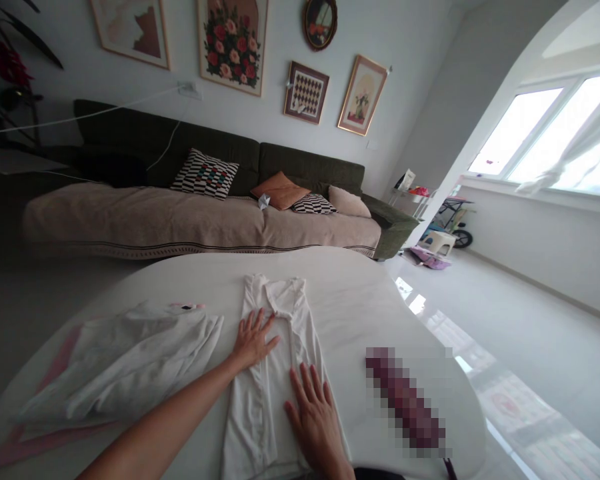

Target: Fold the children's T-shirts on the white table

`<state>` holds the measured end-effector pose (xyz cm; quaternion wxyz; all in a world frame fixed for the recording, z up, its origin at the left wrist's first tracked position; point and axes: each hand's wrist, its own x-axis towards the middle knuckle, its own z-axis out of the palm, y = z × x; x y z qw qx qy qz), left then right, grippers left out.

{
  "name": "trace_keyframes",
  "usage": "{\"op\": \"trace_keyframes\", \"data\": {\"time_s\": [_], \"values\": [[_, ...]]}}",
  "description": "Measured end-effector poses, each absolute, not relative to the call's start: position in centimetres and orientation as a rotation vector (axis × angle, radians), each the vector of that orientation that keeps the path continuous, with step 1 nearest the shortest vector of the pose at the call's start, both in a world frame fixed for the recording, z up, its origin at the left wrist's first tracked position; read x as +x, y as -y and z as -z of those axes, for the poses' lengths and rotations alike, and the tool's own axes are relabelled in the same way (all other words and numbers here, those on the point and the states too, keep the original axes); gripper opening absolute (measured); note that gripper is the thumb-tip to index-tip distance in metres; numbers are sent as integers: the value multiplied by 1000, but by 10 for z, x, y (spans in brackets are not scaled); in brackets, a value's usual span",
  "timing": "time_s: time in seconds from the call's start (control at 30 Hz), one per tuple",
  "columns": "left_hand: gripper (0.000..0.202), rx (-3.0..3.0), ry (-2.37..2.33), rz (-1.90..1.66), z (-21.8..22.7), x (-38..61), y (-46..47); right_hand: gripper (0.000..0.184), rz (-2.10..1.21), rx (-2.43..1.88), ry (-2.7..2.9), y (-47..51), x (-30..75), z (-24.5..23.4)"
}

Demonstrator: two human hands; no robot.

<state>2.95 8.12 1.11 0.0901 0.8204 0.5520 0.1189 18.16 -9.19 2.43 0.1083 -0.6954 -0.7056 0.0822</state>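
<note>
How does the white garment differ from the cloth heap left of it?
The white garment lies long and narrow; the cloth heap is wider and rumpled. The left hand and right hand rest on the garment, not the heap. Pink shows at the heap, not the garment. Both lie on the table.

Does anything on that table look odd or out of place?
Yes: the dark red object at the right of the table is pixelated into coarse blocks, hiding what it is. The middle white garment, though wrinkled, shows no obvious damage.

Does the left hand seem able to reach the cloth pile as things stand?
Probably yes: the left hand rests on the white garment; nothing visible blocks it from the cloth pile.
</note>
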Motion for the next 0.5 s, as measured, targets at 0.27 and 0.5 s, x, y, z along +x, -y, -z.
{"op": "trace_keyframes", "data": {"time_s": [0.27, 0.5], "values": [[49, 2427, -1653, -498, -56, 63, -132, 52, -280, -2053, 2095, 80, 192, -1], [69, 2365, -1576, -345, -36, 109, -175, 62, -159, -2079, 2075, 71, 197, 41]]}}
